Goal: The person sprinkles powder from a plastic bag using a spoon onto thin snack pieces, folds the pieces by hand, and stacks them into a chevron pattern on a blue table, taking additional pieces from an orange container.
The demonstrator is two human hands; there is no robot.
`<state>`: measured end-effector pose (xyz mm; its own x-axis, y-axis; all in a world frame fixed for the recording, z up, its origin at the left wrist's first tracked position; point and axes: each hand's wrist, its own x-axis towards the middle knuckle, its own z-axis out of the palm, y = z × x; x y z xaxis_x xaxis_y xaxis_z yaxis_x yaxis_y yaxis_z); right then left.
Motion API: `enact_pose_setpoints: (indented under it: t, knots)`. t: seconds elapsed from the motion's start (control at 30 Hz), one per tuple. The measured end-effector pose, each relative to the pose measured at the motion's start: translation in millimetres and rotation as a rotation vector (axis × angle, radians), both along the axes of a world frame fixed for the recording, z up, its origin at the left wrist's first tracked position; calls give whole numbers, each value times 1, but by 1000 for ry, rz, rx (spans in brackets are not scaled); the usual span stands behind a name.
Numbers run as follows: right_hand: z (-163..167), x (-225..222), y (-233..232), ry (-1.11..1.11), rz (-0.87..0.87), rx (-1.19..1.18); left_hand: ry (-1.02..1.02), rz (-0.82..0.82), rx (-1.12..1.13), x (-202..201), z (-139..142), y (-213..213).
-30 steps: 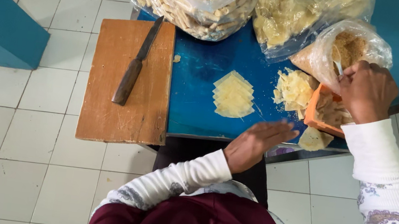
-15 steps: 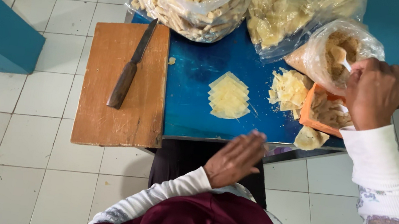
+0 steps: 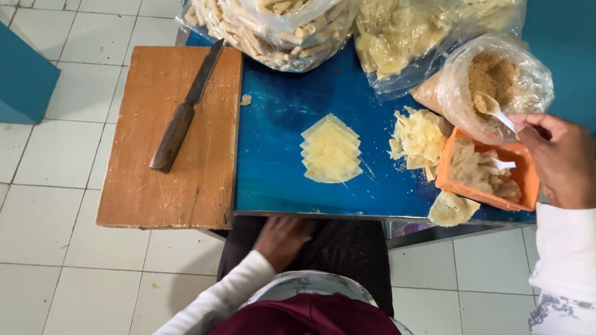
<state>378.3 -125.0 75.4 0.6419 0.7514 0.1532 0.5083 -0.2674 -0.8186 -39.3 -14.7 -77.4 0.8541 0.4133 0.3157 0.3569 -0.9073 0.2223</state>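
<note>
The left hand (image 3: 282, 238) sits at six o'clock, just under the near edge of the blue table (image 3: 276, 157), resting on the dark lap; its fingers are partly tucked under the edge, so whether they are spread or curled cannot be told. Over at three o'clock, the right hand (image 3: 559, 159) pinches the handle of a small white spoon (image 3: 494, 110), its bowl loaded with brown crumbs and poised at the mouth of a clear crumb bag (image 3: 490, 82). Directly below the spoon sits an orange tray (image 3: 490, 172) holding pale filling; a second white utensil lies in it, hard to make out. At twelve o'clock two big plastic bags, one of rolled sticks (image 3: 282, 2) and one of yellowish pieces (image 3: 418, 29), are cut off by the top edge. Between them and the tray, a fanned stack of square wrappers (image 3: 331, 151) lies centre-table, with a looser pile (image 3: 419, 138) touching the tray's left wall. One filled wrapper (image 3: 452, 209) hangs over the near edge. At nine o'clock, a knife (image 3: 183, 114) lies on a wooden board (image 3: 155, 186).
</note>
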Motion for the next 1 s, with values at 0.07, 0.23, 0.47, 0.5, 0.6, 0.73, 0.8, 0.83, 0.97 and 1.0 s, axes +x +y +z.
enact_pose_setpoints:
  t: [0.07,0.23,0.47,0.5,0.6,0.73,0.8,0.83,0.97,1.0]
  knots:
    - [-3,4,-4,104,18,69,184,236,1,-22,-2,9]
    - [-3,3,-14,223,54,145,687,571,-202,-74,-17,6]
    - [12,-48,1,223,316,73,-28,-108,-795,-67,-21,-14]
    - [9,-60,7,191,352,23,-74,-56,-1198,-61,-13,-18]
    - [-6,-97,30,167,492,-65,-344,21,-1154,-44,27,-17]
    - [-26,-132,49,142,550,-213,-559,333,-554,-10,81,-13]
    - [-30,-139,49,33,526,-240,-455,371,-430,3,96,-18]
    - [-30,-142,49,-23,511,-254,-404,388,-369,7,99,-19]
    - [-30,-148,47,-385,527,-119,-349,435,-364,21,97,-4]
    - [-29,-149,47,-515,533,-52,-378,432,-268,27,94,2]
